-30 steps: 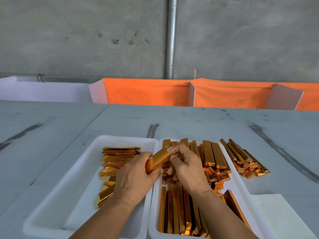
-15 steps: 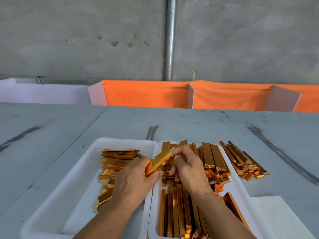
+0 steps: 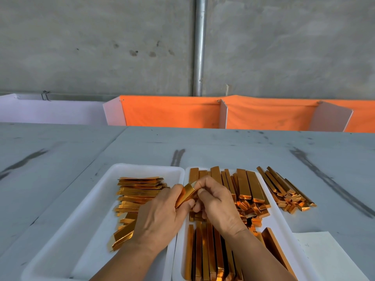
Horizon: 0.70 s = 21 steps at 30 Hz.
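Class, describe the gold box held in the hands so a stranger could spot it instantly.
On the gray table sit two white trays side by side. Above their shared edge, the left hand and right hand pinch one gold box. Unlike the stacked boxes around it, it is held up and tilted.

- The grey table [image 3: 243,147] has dark scuff streaks and a seam running back from its near left part.
- Two trays sit side by side at the near edge, touching: the left white tray [image 3: 60,236] and the right white tray [image 3: 284,226].
- A loose pile of gold strips [image 3: 284,189] lies just beside the right white tray, towards the right edge.
- A white sheet [image 3: 328,256] lies flat at the near right corner.
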Each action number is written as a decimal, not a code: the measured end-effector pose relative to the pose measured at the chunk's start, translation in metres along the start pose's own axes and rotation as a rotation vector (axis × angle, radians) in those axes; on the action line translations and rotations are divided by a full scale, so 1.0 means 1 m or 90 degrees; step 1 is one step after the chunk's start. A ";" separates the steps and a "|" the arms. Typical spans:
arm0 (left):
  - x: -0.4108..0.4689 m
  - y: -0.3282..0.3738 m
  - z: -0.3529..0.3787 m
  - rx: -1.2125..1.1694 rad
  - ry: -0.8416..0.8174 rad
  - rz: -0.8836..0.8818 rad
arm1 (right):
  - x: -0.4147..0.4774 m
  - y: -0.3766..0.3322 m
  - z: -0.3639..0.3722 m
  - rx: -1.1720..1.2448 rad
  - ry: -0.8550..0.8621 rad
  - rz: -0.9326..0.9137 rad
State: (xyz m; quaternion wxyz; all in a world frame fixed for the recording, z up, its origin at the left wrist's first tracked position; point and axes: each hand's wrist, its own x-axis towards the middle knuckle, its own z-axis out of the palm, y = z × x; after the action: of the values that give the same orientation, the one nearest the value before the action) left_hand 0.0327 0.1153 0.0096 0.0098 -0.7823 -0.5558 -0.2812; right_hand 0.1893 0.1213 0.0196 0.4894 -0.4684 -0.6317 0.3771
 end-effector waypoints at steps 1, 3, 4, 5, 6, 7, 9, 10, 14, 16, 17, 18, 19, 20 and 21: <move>0.000 -0.001 0.000 0.003 0.001 0.004 | 0.000 0.000 0.000 0.005 0.001 0.001; 0.000 -0.002 0.001 0.002 0.001 0.011 | 0.001 0.001 -0.001 0.014 0.001 0.008; 0.000 -0.002 0.001 -0.003 0.001 0.015 | 0.001 0.001 -0.001 0.018 0.001 0.013; 0.000 -0.002 0.001 -0.008 0.001 0.019 | 0.001 0.002 0.000 0.022 0.002 0.017; 0.000 -0.003 0.001 -0.013 0.001 0.022 | 0.001 0.002 -0.001 0.024 0.004 0.020; 0.000 -0.003 0.001 -0.017 0.001 0.024 | 0.001 0.002 0.000 0.027 0.007 0.023; 0.000 -0.002 0.001 -0.017 0.003 0.030 | 0.002 0.002 0.000 0.032 0.015 0.029; 0.001 -0.002 0.001 -0.014 0.004 0.032 | 0.002 0.002 -0.001 0.034 0.017 0.031; 0.000 -0.002 0.001 -0.005 0.006 0.036 | 0.002 0.001 -0.001 0.031 0.020 0.042; -0.001 -0.003 0.001 0.000 0.005 0.035 | 0.001 0.001 -0.001 0.021 0.024 0.046; -0.001 -0.003 0.001 0.001 0.005 0.033 | 0.001 0.001 -0.001 0.017 0.025 0.046; -0.001 -0.003 0.001 0.003 0.005 0.032 | 0.001 0.001 0.000 0.015 0.025 0.045; -0.001 -0.003 0.001 0.005 0.006 0.031 | 0.001 0.001 0.000 0.014 0.025 0.042; -0.001 -0.003 0.001 0.008 0.007 0.030 | 0.001 0.001 0.000 0.013 0.027 0.038; -0.001 -0.002 0.001 0.011 0.008 0.029 | 0.002 0.002 0.000 0.015 0.033 0.033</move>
State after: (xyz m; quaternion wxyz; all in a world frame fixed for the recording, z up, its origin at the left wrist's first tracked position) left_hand 0.0307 0.1156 0.0078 0.0265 -0.7927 -0.5402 -0.2813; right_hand 0.1892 0.1234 0.0185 0.5011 -0.4884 -0.6020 0.3846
